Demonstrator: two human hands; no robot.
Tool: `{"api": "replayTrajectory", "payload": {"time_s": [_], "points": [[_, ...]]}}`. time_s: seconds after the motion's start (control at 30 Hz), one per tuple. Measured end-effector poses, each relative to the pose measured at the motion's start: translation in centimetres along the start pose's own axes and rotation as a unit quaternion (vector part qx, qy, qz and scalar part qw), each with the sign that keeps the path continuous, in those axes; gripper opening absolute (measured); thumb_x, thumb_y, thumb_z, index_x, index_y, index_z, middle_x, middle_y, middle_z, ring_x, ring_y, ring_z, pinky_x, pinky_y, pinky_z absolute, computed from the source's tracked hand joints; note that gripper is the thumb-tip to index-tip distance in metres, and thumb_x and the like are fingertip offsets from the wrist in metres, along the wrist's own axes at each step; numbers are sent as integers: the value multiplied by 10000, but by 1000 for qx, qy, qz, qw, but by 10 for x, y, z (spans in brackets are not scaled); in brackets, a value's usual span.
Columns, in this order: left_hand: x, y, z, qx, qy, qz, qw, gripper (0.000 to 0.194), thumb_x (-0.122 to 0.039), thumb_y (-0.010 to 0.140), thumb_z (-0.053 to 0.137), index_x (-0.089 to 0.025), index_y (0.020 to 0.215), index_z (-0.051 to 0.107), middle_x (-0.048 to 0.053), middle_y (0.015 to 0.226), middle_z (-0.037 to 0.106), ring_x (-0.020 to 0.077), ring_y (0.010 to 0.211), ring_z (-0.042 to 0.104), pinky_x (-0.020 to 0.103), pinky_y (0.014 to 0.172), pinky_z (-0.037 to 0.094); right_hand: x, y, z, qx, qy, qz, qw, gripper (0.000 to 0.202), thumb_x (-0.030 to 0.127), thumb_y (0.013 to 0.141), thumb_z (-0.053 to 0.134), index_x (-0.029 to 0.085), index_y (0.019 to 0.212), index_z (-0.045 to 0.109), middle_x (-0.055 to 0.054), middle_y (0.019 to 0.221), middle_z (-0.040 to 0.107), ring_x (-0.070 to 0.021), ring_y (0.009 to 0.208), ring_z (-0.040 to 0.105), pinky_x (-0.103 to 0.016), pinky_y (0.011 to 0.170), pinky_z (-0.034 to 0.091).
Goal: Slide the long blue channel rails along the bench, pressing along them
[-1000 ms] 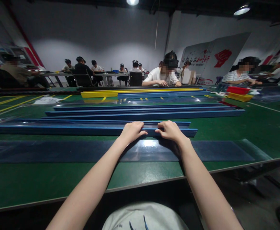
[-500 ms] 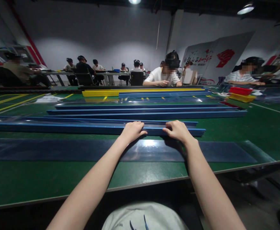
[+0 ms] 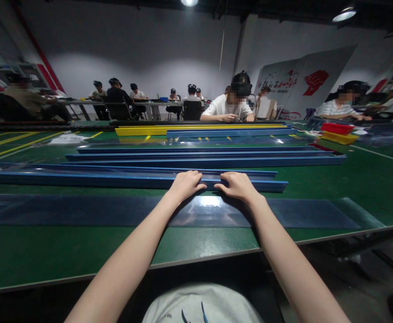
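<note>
We pinch the near wall of the long blue channel (image 3: 142,180) between thumb and curled fingers of our left hand (image 3: 187,185) and our right hand (image 3: 235,185). The channel lies on the green table (image 3: 367,179), beyond a flat clear strip (image 3: 304,211), with clear film (image 3: 53,171) inside it. Far right, a red bin (image 3: 337,128) sits on a yellow bin (image 3: 340,137); we cannot tell their contents.
</note>
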State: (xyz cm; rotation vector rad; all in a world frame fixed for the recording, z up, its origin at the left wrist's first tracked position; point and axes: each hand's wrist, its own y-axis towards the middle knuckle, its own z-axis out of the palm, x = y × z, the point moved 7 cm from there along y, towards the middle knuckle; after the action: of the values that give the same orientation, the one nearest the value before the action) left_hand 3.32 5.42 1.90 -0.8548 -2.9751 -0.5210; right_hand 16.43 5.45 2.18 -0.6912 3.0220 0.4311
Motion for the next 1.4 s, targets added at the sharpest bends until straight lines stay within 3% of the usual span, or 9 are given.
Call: {"api": "replayTrajectory", "payload": {"time_s": [0.17,0.87,1.4], "points": [[-1,0,0,0,1,1,1000,272,-442,812,495,-182,862,557,54,917,616,196,883,572,260,675,414,5,2,1,-6,0,-8,1000,292,415,823,423,186,788,602,-63,833,651,-170,766,573,-250,564,256],[-5,0,-2,-25,33,30,999,297,-467,805,495,-180,853,554,31,912,622,188,880,565,255,647,400,-21,-6,-4,10,-8,35,999,319,445,777,435,194,691,613,-61,733,658,-173,729,577,-244,542,244],[-5,1,1,-28,21,31,999,290,-462,807,494,-181,813,565,26,875,639,187,850,573,252,627,396,-17,-6,-1,22,48,39,998,327,453,774,439,203,830,642,-57,857,678,-193,821,594,-231,588,316]]}}
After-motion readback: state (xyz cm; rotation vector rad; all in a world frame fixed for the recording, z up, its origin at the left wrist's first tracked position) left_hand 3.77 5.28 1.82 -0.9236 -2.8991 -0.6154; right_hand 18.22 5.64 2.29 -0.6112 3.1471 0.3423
